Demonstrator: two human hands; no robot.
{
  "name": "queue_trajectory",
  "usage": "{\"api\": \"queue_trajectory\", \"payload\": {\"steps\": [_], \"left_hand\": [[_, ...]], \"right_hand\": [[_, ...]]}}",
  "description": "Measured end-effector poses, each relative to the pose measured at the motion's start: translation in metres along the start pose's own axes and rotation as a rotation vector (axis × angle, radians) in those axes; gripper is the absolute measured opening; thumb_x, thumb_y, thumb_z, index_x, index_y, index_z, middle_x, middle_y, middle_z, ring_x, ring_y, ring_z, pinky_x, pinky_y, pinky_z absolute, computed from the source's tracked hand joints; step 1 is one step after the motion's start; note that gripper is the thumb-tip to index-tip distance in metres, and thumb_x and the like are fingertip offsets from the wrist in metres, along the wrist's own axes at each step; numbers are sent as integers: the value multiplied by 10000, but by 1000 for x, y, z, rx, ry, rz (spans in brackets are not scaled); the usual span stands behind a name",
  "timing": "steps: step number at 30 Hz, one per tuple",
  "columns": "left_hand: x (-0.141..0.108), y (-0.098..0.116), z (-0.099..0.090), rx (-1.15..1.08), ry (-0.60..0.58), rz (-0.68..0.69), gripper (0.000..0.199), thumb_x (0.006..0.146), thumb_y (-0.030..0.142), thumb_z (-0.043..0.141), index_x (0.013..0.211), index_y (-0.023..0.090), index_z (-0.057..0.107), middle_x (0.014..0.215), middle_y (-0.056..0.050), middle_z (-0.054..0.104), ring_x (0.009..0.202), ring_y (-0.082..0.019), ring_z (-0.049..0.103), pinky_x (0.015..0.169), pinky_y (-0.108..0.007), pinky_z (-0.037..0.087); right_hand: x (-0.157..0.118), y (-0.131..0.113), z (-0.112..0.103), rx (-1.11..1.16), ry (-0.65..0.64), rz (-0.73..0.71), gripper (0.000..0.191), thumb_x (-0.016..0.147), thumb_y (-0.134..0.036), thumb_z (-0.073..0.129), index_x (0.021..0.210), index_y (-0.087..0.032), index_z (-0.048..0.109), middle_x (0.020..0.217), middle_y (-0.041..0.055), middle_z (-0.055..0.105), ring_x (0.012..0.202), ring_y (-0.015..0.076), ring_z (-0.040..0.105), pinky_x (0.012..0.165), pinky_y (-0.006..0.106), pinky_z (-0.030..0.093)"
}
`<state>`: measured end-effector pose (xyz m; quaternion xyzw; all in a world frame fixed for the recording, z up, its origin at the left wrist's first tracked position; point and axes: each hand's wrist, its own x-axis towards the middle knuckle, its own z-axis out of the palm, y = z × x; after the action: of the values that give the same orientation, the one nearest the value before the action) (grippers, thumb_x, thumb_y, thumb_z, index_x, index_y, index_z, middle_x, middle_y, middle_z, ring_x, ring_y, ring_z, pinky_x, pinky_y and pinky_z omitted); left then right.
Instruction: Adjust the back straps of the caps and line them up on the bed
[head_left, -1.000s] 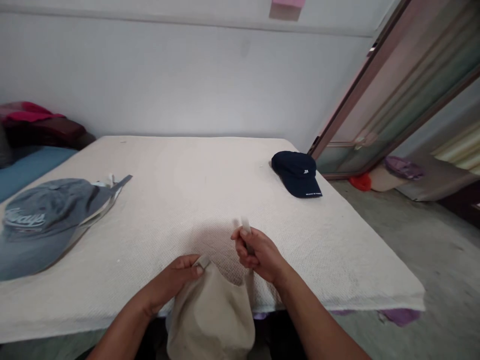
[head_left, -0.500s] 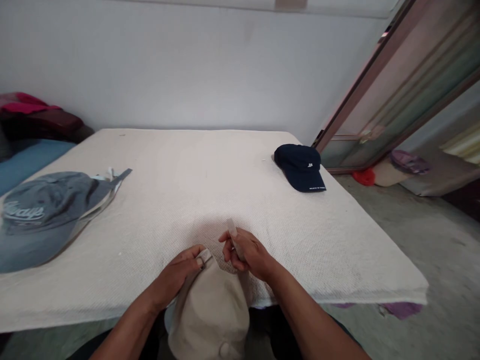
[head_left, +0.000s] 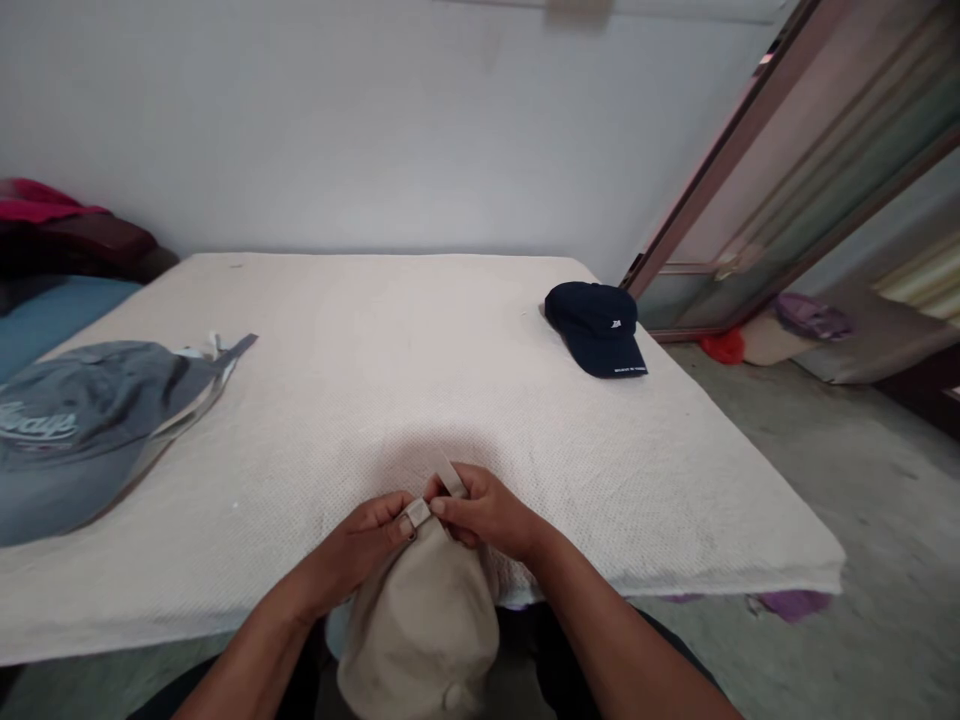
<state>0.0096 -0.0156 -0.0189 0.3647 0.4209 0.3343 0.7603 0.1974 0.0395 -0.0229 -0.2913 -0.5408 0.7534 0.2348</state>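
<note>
Jointly held, one beige cap (head_left: 420, 620), two hands (head_left: 367, 548) (head_left: 491, 508), two caps (head_left: 105, 400) (head_left: 592, 325) beyond

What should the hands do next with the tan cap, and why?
Maybe the right hand should guide the strap toward the tab that the left hand pinches, since both pieces are close together on the tan cap and the strap's end pokes out free.

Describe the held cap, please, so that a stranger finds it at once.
Find the white-covered table, then its near edge. There, the left hand and right hand hold a beige cap; the grey cap and navy cap lie untouched.
</note>
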Motion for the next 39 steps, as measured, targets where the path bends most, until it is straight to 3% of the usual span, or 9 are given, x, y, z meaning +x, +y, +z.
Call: {"api": "queue_trajectory", "payload": {"steps": [4, 8, 10, 13, 19, 28, 39], "left_hand": [[0, 2, 1, -5, 15, -2, 290, 793, 344, 629, 1031, 184, 672, 893, -62, 693, 769, -169, 606, 701, -259, 440], [1, 2, 5, -9, 108, 13, 255, 782, 339, 640, 984, 196, 703, 860, -50, 713, 752, -170, 621, 712, -258, 451], [1, 2, 7, -28, 93, 5, 236, 803, 330, 617, 979, 200, 705, 832, -42, 716, 717, -158, 623, 688, -247, 447], [0, 2, 7, -95, 49, 17, 197, 820, 296, 603, 969, 209, 700, 821, -24, 713, 711, -139, 622, 686, -228, 438], [-2, -1, 1, -124, 123, 7, 121, 782, 294, 662, 847, 201, 703, 765, 5, 700, 654, -104, 600, 634, -193, 432], [-2, -3, 1, -76, 128, 0, 230, 752, 348, 689, 948, 228, 706, 855, -28, 725, 775, -148, 635, 720, -227, 461], [-3, -8, -4, -135, 175, -28, 205, 728, 344, 717, 910, 251, 707, 777, 10, 703, 713, -110, 609, 658, -188, 452]], "right_hand": [[-3, -3, 1, 23, -12, 8, 223, 796, -366, 620, 807, -153, 555, 530, -68, 413, 430, 48, 349, 406, 183, 264], [-5, -4, 4, 71, 14, -55, 339, 914, -430, 396, 843, -146, 567, 586, -30, 495, 406, 49, 374, 401, 198, 268], [-5, -2, 4, 98, 35, -71, 385, 930, -445, 341, 874, -145, 577, 644, -7, 544, 400, 47, 392, 399, 202, 280], [-2, 1, 2, 119, 90, -37, 350, 897, -461, 431, 882, -150, 589, 682, -4, 562, 411, 47, 436, 392, 194, 280], [-3, -3, -4, 190, 95, 45, 237, 806, -355, 599, 743, -126, 615, 578, -21, 529, 437, 55, 450, 428, 190, 293], [-5, -1, -5, 101, -31, 32, 192, 802, -309, 602, 720, -136, 608, 558, -33, 504, 450, 52, 421, 438, 190, 257], [-7, -2, -11, 20, -78, 59, 189, 801, -302, 586, 736, -128, 622, 572, -29, 499, 481, 58, 408, 452, 196, 265]]}}
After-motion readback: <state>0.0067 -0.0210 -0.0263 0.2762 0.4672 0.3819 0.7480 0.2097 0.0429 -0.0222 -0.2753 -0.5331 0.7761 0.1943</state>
